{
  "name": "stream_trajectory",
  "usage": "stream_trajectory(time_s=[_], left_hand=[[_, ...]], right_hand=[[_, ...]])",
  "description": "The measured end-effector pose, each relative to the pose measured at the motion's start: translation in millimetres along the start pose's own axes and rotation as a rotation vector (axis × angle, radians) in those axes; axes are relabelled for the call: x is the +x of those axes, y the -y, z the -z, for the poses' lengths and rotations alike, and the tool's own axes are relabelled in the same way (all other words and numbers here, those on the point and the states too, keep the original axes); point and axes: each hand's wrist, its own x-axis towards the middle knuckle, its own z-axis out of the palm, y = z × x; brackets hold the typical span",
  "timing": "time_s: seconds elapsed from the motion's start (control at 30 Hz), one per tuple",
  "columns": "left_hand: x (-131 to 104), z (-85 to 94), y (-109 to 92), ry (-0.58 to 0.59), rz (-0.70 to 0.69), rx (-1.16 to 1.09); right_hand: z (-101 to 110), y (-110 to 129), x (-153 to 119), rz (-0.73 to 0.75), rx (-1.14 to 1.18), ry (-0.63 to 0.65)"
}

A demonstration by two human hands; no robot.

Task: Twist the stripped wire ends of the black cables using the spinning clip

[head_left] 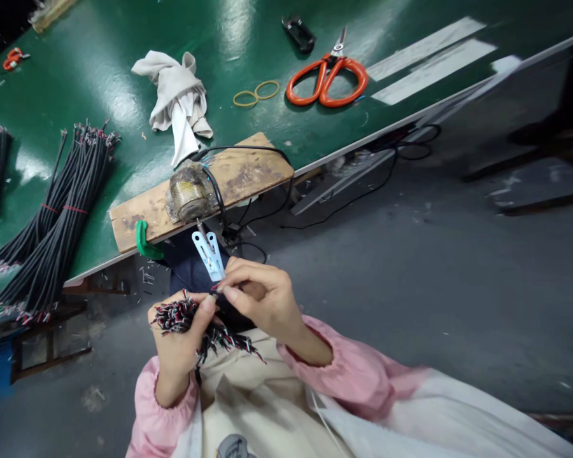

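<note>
My left hand [179,350] is closed around a bundle of black cables [176,316], whose ends show short red, white and black wires. My right hand [267,299] pinches the thin wire end of one cable between thumb and fingertips, close beside my left thumb. Just above those fingertips is a light blue clothespin [209,256], fixed on the shaft of a small motor [190,191]. Brownish, see-through tape seems to wrap the motor. It sits on a worn wooden board [248,172] at the table edge.
On the green table [124,146] lie tied cable bundles [71,216], a crumpled cloth [176,95], rubber bands [256,93], orange-handled scissors [327,79], a black tool [298,34] and paper strips [432,70]. A green clamp [146,242] grips the board. A black cord [286,156] hangs off the edge.
</note>
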Motion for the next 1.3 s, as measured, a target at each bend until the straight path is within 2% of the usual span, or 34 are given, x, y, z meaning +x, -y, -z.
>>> stream_trajectory(time_s=[0.1, 0.23, 0.27, 0.33, 0.4, 0.43, 0.5, 0.6, 0.63, 0.73, 0.83, 1.0, 1.13, 1.3], left_hand=[[2, 0.6, -4, 0.022, -0.003, 0.005], [8, 5.3, -9, 0.096, -0.019, 0.0], [10, 6.5, -10, 0.128, -0.029, -0.007], [12, 7.8, -11, 0.184, -0.058, -0.018], [14, 7.3, -11, 0.195, -0.089, -0.02], [14, 6.5, -11, 0.182, -0.1, -0.02], [12, 4.3, -11, 0.131, -0.119, -0.019], [10, 2.6, -11, 0.064, -0.153, -0.013], [9, 2.7, -11, 0.049, -0.167, -0.012], [10, 4.4, -10, 0.031, -0.2, -0.03], [12, 4.4, -10, 0.017, -0.2, -0.053], [19, -0.5, -11, 0.03, -0.16, -0.059], [19, -1.7, -11, 0.043, -0.156, -0.041], [14, 0.5, -11, 0.043, -0.177, -0.011]], right_hand=[[3, 1, 1, -0.103, 0.09, 0.073], [6, 5, 3, 0.074, 0.018, 0.065], [7, 6, 3, 0.076, 0.033, 0.094], [9, 6, 4, -0.067, 0.164, 0.214], [10, 5, 5, -0.305, 0.336, 0.334], [11, 4, 7, -0.405, 0.39, 0.353], [13, 2, 13, -0.497, 0.401, 0.297], [12, 5, 31, -0.442, 0.274, 0.122], [11, 7, 38, -0.418, 0.227, 0.103], [3, 14, 53, -0.436, 0.204, 0.136], [-6, 14, 57, -0.549, 0.359, 0.161], [-12, 7, 52, -0.685, 0.621, 0.163], [-13, 4, 47, -0.722, 0.71, 0.162], [-9, -8, 39, -0.769, 0.759, 0.092]])
